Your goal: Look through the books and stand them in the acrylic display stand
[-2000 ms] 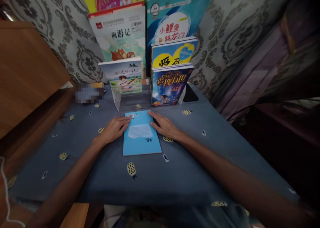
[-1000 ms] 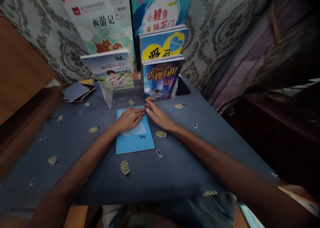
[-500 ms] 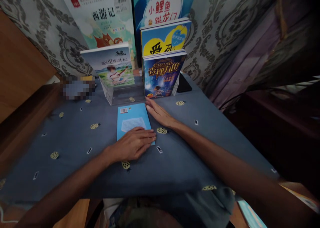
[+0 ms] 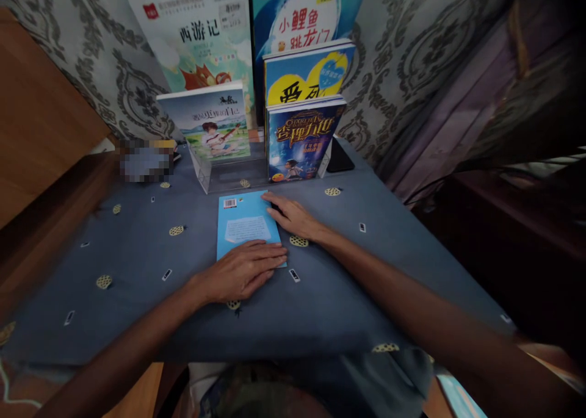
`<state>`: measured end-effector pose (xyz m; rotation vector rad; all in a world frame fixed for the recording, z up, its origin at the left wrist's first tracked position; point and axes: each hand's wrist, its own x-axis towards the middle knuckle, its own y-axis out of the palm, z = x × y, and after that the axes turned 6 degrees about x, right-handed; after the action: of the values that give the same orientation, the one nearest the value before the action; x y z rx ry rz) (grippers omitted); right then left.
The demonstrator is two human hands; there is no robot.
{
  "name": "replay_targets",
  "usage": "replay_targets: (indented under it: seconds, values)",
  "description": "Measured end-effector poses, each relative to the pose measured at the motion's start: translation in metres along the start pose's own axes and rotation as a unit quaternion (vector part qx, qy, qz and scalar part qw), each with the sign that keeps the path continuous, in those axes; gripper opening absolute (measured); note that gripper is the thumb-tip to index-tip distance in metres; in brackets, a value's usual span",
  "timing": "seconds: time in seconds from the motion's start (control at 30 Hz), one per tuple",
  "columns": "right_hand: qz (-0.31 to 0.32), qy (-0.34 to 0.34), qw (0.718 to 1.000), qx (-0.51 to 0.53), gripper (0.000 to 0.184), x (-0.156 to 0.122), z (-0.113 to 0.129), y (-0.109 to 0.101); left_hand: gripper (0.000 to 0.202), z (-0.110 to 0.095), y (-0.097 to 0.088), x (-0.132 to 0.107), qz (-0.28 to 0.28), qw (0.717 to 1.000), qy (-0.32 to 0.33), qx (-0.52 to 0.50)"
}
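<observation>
A light blue book (image 4: 245, 219) lies closed on the table, its barcode side up. My left hand (image 4: 247, 268) rests flat across the book's near end with its fingers stretched to the right, hiding that part of the cover. At the far right corner of the book is my right hand (image 4: 295, 216). Its fingertips touch the top edge there, with thumb and fingers apart. Just behind the book stands a clear acrylic stand (image 4: 229, 177), holding a book with a guitar player on its cover (image 4: 220, 128) and a dark blue book (image 4: 300, 140).
Behind the dark blue book stands a yellow and blue book (image 4: 302, 79). Two large books, one pale green (image 4: 206, 46) and one teal (image 4: 348, 9), lean at the back. A black phone (image 4: 342, 155) lies right of the stand. A patterned grey cloth (image 4: 137, 235) covers the table.
My right hand has shifted from beside the book's right edge onto its far right corner. My left hand stays on the near end. The view has moved slightly.
</observation>
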<state>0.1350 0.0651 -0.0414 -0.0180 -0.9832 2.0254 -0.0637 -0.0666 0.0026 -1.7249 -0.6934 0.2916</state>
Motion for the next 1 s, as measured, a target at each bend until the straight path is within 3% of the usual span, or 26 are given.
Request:
replay_targets:
  seconds: [0.23,0.43,0.57,0.77,0.93,1.0]
  values:
    - [0.022,-0.019,0.998,-0.061,0.046,-0.002,0.004,0.002,0.044,0.038,-0.005,-0.019,-0.039,0.996,-0.080,0.023]
    - [0.086,-0.053,0.994,-0.038,0.042,-0.023,0.038,-0.001,0.045,0.066,-0.009,-0.050,-0.092,0.979,-0.175,0.053]
    - [0.130,-0.076,0.988,0.016,0.040,-0.053,0.061,-0.003,0.045,0.069,-0.010,-0.067,-0.098,0.977,-0.181,0.055]
    - [0.130,-0.054,0.989,0.045,0.038,-0.074,0.063,-0.009,0.053,0.069,-0.027,-0.073,-0.016,0.981,-0.141,0.131]
    - [0.071,-0.033,0.997,-0.020,0.045,-0.054,0.038,-0.010,0.066,0.062,-0.051,-0.053,0.135,0.953,-0.070,0.261]
    - [0.061,-0.033,0.997,-0.038,0.047,-0.045,0.031,-0.009,0.069,0.058,-0.055,-0.040,0.169,0.938,-0.039,0.299]
